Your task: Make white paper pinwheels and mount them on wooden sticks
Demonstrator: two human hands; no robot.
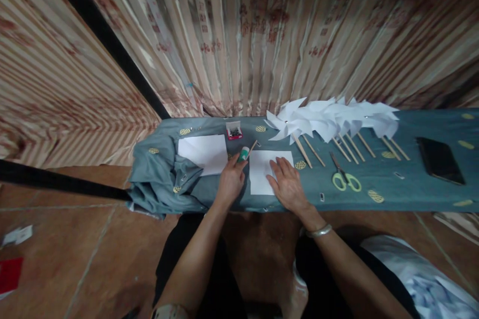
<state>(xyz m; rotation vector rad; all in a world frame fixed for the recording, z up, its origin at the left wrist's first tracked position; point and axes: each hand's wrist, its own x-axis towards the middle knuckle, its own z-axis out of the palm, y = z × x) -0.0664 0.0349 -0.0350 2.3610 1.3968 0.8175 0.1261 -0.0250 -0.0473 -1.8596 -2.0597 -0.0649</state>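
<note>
While the left hand grasps the green tube, the right hand lies flat and released, palm down, with its fingers spread on the right part of the sheet. The tube projects from the far side of the left hand, beside the sheet's upper left corner. A thin stick slants away just to the right of the tube; whether the left fingers also grip it cannot be told. The sheet lies directly right of the left hand and extends leftward from beneath the right fingers. The paper lies left of the left hand, and the box stands beyond it. The scissors lie right of the right hand; the pinwheels lie beyond both.
</note>
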